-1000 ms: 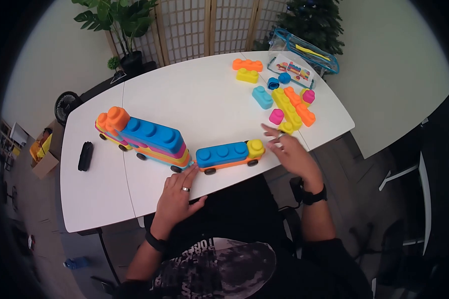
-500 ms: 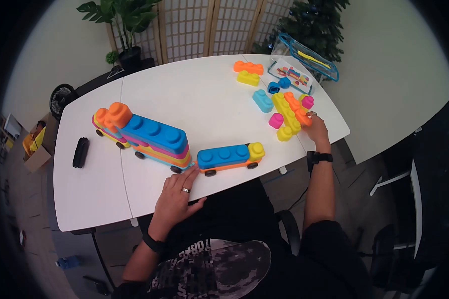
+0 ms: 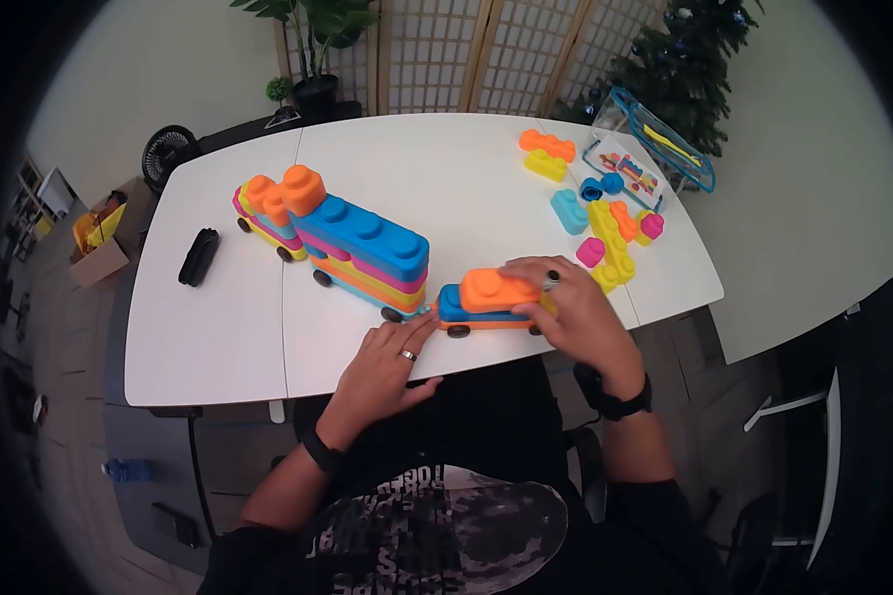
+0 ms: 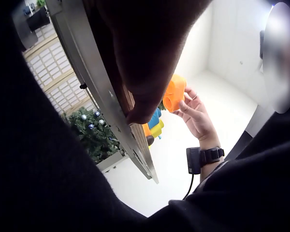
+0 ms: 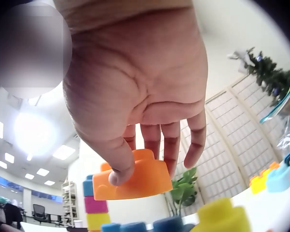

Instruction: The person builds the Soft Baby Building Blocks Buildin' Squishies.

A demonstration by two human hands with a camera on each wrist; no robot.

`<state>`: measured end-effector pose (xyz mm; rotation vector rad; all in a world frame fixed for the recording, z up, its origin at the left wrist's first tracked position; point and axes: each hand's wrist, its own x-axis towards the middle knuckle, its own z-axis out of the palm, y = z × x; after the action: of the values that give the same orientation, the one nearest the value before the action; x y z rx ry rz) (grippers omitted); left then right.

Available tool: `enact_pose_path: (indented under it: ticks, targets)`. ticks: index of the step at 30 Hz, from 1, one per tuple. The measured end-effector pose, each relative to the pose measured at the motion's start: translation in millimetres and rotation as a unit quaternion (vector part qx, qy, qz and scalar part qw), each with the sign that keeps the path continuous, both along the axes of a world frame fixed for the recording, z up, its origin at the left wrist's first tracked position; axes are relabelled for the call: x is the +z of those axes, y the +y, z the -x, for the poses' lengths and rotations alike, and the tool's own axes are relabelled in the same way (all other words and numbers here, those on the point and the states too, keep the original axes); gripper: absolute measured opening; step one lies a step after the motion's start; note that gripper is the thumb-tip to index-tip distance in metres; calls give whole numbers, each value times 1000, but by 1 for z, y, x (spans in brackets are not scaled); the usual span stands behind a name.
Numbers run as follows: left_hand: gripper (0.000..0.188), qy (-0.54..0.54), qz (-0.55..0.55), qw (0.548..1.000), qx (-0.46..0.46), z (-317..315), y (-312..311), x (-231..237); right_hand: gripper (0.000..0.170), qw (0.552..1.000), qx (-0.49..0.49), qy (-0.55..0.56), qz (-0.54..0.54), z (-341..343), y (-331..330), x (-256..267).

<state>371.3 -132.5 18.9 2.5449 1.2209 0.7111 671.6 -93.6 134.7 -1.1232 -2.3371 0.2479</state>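
I am holding an orange block (image 3: 498, 288), bright and smooth-faced with rounded edges; two fat studs are showing along its top in the right wrist view, the rest of it disappearing behind my fingers. It is hanging just above the small car (image 3: 450, 298), nearer me than the table's middle, roughly level and with its long side running along the car's. Below it the car's blue studs are showing apart from its underside, and a yellow block (image 5: 222, 217) is sitting at the car's end. My right hand (image 3: 574, 309) is coming over from the right, back of the hand upward, black strap at the wrist; it is part closed, thumb pressing the block's near face and fingers curling down the far side, the little finger hanging clear. My left hand (image 3: 382, 369) is lying low by the table (image 3: 203, 362) edge, fingers nearly straight and together, thumb spreading away, gripping nothing; its fingertips are resting at the joint between the car and the tall layered stack (image 3: 367, 243). Loose blocks (image 3: 613, 246) in yellow, pink, light blue and orange are lying off to the right, well apart from the stack.
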Motion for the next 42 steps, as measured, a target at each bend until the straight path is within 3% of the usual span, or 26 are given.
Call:
enact_pose_path:
  ticks: [8, 14, 17, 20, 22, 23, 25, 27, 30, 34, 41, 42]
  targets:
    - [91, -7, -41, 999, -14, 4, 2, -5, 38, 999, -23, 16, 45, 27, 10, -22]
    - [89, -11, -14, 1000, -9, 3, 0, -1, 37, 996, -64, -39, 41, 35, 5, -29]
    - [90, -8, -20, 1000, -11, 2, 0, -3, 34, 998, -36, -29, 36, 32, 5, -27]
    - [90, -10, -19, 1000, -11, 3, 1, -4, 35, 993, -57, 60, 82, 14, 7, -8]
    - [90, -10, -17, 1000, -11, 3, 1, -5, 35, 980, -178, 84, 7, -32, 35, -11]
    - [89, -11, -14, 1000, -10, 3, 0, -5, 30, 953, -265, 145, 30, -51, 44, -6]
    - [89, -13, -11, 1000, -10, 3, 0, -5, 29, 909, -416, -2, -21, -109, 77, -7]
    - [89, -11, -16, 1000, -11, 4, 0, -4, 29, 873, -486, -49, 4, -158, 112, -23]
    - [89, -8, -17, 1000, -11, 3, 0, -2, 32, 855, -497, -148, 13, -212, 164, -60]
    - [87, -13, -35, 999, -16, 3, 0, 2, 34, 831, -523, -179, 65, -213, 192, -74]
    - [89, -4, -53, 998, -15, 5, 0, -4, 31, 833, -545, -56, 84, -231, 204, -93]
    - [89, -6, -38, 999, -16, 4, -2, -4, 34, 844, -532, -58, 42, -239, 208, -101]
